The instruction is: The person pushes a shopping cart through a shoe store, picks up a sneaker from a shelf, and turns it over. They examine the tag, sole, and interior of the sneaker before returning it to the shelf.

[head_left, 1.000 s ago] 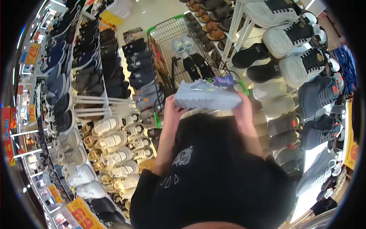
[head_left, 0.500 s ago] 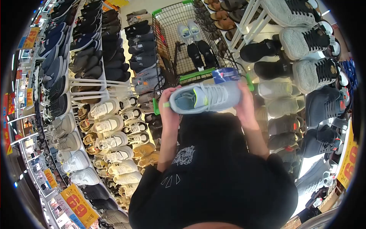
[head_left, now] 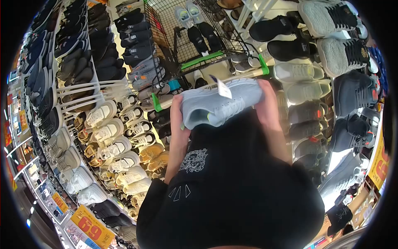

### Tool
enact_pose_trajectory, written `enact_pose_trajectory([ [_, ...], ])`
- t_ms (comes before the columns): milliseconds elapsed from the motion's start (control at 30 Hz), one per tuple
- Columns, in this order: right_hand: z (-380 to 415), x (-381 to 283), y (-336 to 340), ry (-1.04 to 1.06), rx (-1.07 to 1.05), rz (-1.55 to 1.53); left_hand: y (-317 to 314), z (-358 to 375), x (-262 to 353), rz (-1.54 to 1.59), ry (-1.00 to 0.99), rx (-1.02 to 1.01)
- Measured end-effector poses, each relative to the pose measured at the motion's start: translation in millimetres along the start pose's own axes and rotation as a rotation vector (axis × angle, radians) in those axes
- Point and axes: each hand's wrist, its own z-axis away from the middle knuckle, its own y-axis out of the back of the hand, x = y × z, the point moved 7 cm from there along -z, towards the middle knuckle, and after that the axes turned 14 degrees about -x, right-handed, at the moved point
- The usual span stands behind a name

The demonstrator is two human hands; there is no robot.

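A light grey-blue sneaker (head_left: 244, 93) is held level in front of my chest, tilted so its side and opening both show. My left hand (head_left: 178, 114) grips the heel end. Around the toe end, my right hand (head_left: 267, 99) is closed, its fingers partly behind the shoe. A small white and dark tag (head_left: 224, 90) hangs across the sneaker's upper side. Just beyond it stands a shopping cart (head_left: 203, 61) with a green-trimmed handle. Inside the cart lie a pair of grey sneakers (head_left: 188, 14) and a pair of black shoes (head_left: 204, 37).
Shelves of shoes line both sides. Pale sneakers (head_left: 118, 147) fill the left racks, and black and grey knit sneakers (head_left: 342, 56) stand at the right. White rack prongs (head_left: 81, 95) jut out at left. A yellow price sign (head_left: 92, 226) hangs at lower left.
Both hands have rolled the sneaker, so its side now faces up more and its opening points toward me. The tag has flipped to its white face. The view has shifted, moving the cart up and left.
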Motion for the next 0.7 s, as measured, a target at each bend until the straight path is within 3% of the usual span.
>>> enact_pose_trajectory([
  [100, 6.7, 8.6, 13.4, -0.005, 0.062, -0.101, 14.6, -3.3, -3.3, -0.109, 0.052, 0.089],
  [200, 17.1, -16.3, -7.2, 0.168, -0.056, -0.029, -12.7, 5.0, 14.1, -0.285, -0.076, -0.053],
  [367, 14.8, -23.6, -3.6, 0.204, -0.076, -0.055, -16.1, 7.3, 3.6, -0.257, 0.012, -0.116],
  [433, 12.0, -31.3, -7.1, 0.278, -0.156, 0.111, -5.8, 6.4, -8.7, -0.14, 0.049, -0.1],
  [500, 8.9, -26.8, -4.5, 0.195, -0.106, 0.137, 1.5, 4.4, -15.2, -0.084, 0.038, -0.052],
  [567, 3.7, -23.0, -1.2, 0.273, -0.021, 0.343, 3.9, 6.7, -18.4, -0.03, 0.023, 0.002],
  [633, 12.1, -24.1, -16.0, 0.257, 0.039, 0.442, 3.7, 13.1, -7.8, -0.143, -0.099, 0.149],
  [700, 23.8, -38.2, -32.5, 0.572, 0.023, 0.668, 6.2, 13.5, -4.5, -0.172, -0.145, 0.161],
])
